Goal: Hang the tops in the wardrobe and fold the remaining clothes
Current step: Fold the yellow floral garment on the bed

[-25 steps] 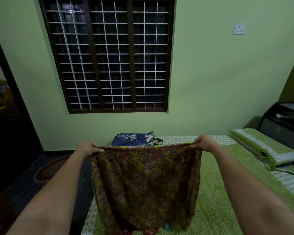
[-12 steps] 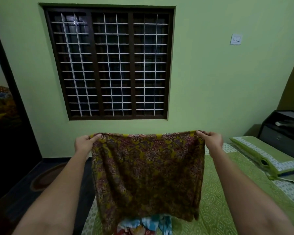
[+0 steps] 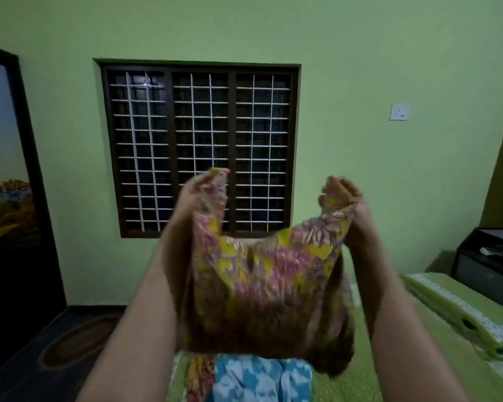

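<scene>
I hold a yellow and pink floral garment (image 3: 262, 285) up in the air in front of the window. My left hand (image 3: 198, 192) grips its upper left corner and my right hand (image 3: 343, 198) grips its upper right corner. The cloth sags between them, blurred by motion, and its lower part hangs dark over the bed. Below it on the bed lies a blue and white patterned garment (image 3: 262, 378), with a red and yellow piece (image 3: 198, 378) beside it on the left.
The bed with a green patterned cover (image 3: 404, 372) fills the lower right, with a green pillow (image 3: 459, 311) on it. A black cabinet (image 3: 488, 262) stands at the right wall. A barred window (image 3: 198, 146) faces me. A dark door (image 3: 9, 198) and an oval rug (image 3: 76, 343) lie left.
Both hands have risen and come closer together, so the garment no longer hangs stretched flat; it sags and its brighter side shows. The view has tilted up, and the blue garment below is uncovered.
</scene>
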Motion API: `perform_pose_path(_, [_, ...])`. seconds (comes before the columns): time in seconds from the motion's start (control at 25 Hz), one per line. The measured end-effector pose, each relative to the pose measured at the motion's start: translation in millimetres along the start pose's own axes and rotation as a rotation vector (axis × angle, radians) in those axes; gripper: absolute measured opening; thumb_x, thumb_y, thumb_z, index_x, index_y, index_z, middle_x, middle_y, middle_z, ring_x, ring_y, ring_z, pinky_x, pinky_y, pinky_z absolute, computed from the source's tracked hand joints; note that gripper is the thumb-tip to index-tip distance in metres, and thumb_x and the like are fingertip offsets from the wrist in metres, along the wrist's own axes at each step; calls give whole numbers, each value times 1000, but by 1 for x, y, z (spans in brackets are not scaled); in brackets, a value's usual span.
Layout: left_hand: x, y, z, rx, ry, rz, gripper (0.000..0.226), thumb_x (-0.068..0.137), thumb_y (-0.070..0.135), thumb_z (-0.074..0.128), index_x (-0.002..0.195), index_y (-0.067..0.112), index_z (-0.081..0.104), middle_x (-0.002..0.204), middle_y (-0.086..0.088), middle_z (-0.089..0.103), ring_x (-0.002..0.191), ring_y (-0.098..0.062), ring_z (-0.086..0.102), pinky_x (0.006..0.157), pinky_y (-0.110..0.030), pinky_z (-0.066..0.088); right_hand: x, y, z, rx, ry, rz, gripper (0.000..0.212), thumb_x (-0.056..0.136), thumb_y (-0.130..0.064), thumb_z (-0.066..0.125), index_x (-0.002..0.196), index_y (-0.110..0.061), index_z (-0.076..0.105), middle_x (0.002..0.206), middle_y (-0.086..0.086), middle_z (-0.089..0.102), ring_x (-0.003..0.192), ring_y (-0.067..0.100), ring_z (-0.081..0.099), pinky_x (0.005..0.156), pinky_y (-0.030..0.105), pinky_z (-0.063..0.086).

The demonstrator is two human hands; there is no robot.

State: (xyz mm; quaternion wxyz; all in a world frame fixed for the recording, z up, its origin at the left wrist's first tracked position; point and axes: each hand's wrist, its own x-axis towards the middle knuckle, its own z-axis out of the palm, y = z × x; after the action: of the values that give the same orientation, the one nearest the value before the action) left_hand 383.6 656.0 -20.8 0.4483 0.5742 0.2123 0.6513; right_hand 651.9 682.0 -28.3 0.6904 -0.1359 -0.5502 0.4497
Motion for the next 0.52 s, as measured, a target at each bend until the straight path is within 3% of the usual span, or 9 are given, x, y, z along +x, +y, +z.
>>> perform_pose_path(0.08, [13, -12, 35, -38, -85, -50, 32, 48, 35, 88, 72, 17, 76, 65, 5, 68, 56, -4, 62, 52, -16, 50, 8, 19, 41, -50, -82, 72, 39, 43, -46, 90, 72, -24, 76, 70, -7, 70, 57, 4, 61, 55, 18, 50])
perform_pose_path(0.16, [12, -23, 55, -78, -153, -68, 11, 68, 15, 73, 78, 12, 72, 70, 0, 69, 60, -8, 64, 55, -20, 53, 6, 26, 61, -30, -159, 100, 17, 59, -32, 82, 72, -22, 75, 71, -3, 70, 59, 8, 63, 57, 22, 53])
perform_pose_path(0.24, [10, -31, 57, -104, -181, -66, 10, 74, 7, 66, 83, 8, 68, 76, -3, 69, 66, -12, 65, 59, -22, 55, 5, 30, 60, 3, -164, 78, 7, 62, -21, 74, 69, -21, 74, 72, -2, 71, 64, 9, 66, 62, 22, 55])
perform_pose_path(0.36, [11, -35, 52, -144, -197, -48, 18, 73, 4, 66, 88, 12, 72, 83, -6, 70, 74, -14, 67, 69, -23, 57, 5, 32, 53, 0, -232, 81, 10, 64, -19, 74, 73, -19, 70, 78, 1, 70, 71, 11, 66, 67, 23, 55])
perform_pose_path(0.52, [8, -36, 50, -112, -248, -135, 30, 77, 5, 65, 106, 8, 70, 92, -8, 72, 81, -16, 68, 68, -25, 58, 4, 29, 45, -89, -279, 180, 11, 79, -8, 65, 83, -10, 55, 80, 3, 66, 70, 13, 64, 69, 27, 55])
